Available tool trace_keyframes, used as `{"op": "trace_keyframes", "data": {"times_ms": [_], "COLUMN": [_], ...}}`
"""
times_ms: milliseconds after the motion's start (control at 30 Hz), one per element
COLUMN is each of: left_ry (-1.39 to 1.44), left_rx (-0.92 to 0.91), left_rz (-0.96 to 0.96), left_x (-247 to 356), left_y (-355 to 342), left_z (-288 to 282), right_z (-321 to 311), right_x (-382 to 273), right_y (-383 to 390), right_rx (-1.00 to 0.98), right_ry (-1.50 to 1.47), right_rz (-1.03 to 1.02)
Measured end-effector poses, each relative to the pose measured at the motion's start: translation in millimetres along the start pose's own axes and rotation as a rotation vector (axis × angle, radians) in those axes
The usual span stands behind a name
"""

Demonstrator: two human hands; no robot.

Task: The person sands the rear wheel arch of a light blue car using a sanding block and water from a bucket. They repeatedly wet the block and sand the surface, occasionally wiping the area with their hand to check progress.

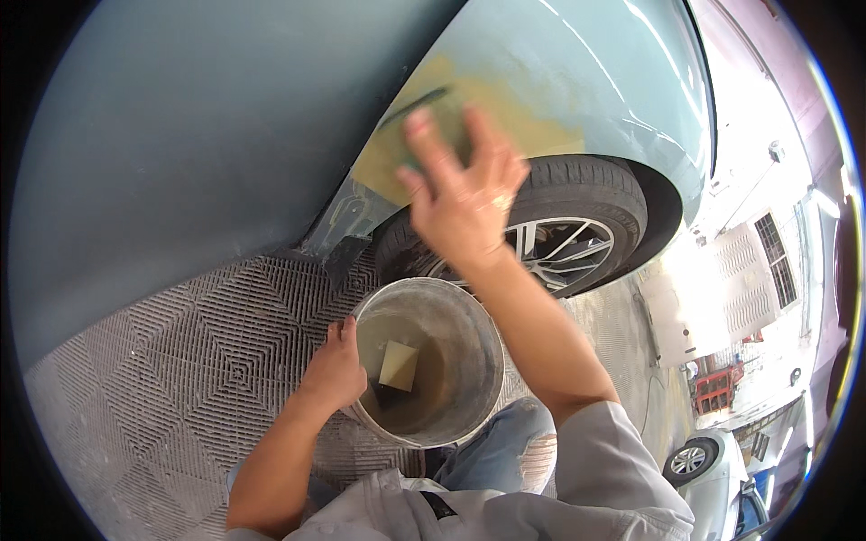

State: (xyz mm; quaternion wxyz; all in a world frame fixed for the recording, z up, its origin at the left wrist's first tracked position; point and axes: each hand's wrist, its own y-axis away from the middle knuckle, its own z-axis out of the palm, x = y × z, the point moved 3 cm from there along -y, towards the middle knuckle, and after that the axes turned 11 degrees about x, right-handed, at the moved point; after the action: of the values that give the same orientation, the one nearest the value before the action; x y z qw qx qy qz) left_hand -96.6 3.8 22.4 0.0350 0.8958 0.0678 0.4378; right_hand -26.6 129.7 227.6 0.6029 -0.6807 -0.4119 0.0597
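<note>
My left hand [335, 368] is closed on the left rim of a round, grey-white bucket [494, 365], which stands tilted towards me between my knees. Murky brownish water lies in the bucket, with a pale yellow rectangular block or sponge [398, 366] in it. My right hand [469, 194] is up at the car's pale blue-green fender [586, 63], over a yellowish filler patch [541, 126] above the wheel arch. Under its fingers is a dark-edged sanding block [417, 106], smeared by motion and partly hidden by the hand.
A grey car door panel [207, 135] fills the left side. Below the patch is a tyre with a spoked wheel [550, 243]. Patterned floor grating [225, 361] spreads underneath. At the far right are a silver car [713, 478] and a red rack [713, 392].
</note>
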Motion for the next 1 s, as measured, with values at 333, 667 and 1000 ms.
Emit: {"op": "trace_keyframes", "data": {"times_ms": [333,667,1000], "left_ry": [0.017,0.003,0.008], "left_rx": [0.006,-0.015,0.103], "left_rz": [0.046,0.017,0.121], "left_x": [-3,-3,-4], "left_y": [0,1,5], "left_z": [3,3,7], "right_z": [-2,-8,7], "right_x": [10,18,-7], "right_y": [-18,-31,15], "right_rx": [-0.024,-0.031,-0.179], "right_ry": [-0.009,0.055,0.013], "right_rz": [-0.024,0.008,-0.15]}}
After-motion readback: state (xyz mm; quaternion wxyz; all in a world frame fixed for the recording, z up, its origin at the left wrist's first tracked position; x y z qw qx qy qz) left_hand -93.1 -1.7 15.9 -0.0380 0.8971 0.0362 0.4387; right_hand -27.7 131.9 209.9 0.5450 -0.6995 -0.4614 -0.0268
